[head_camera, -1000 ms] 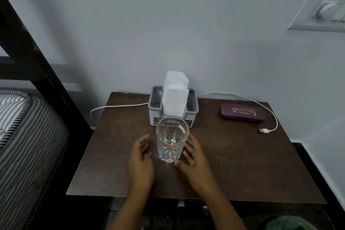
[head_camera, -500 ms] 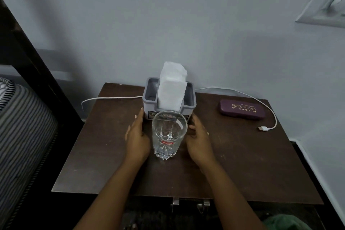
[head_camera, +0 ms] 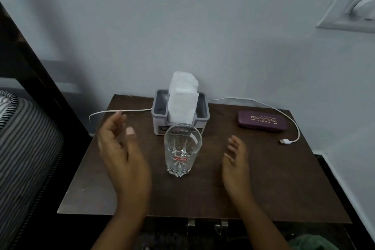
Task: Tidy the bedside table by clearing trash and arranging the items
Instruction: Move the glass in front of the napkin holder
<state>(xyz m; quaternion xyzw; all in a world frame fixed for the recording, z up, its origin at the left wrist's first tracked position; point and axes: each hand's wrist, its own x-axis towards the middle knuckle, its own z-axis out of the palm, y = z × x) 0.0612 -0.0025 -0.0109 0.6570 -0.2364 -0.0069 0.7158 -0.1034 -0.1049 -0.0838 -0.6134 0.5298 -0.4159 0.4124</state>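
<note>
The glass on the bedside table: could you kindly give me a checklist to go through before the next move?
1. Hands free: the left hand and right hand are open on either side of the glass, holding nothing: ok.
2. Glass steady: it stands upright on the table, touched by neither hand: ok.
3. Glass empty: cannot tell.
4. Tissue holder upright behind the glass, with a tissue standing in it: ok.
5. Cable tidied: it trails loose behind the tissue holder, and its plug lies free near the glasses case: not ok.
</note>
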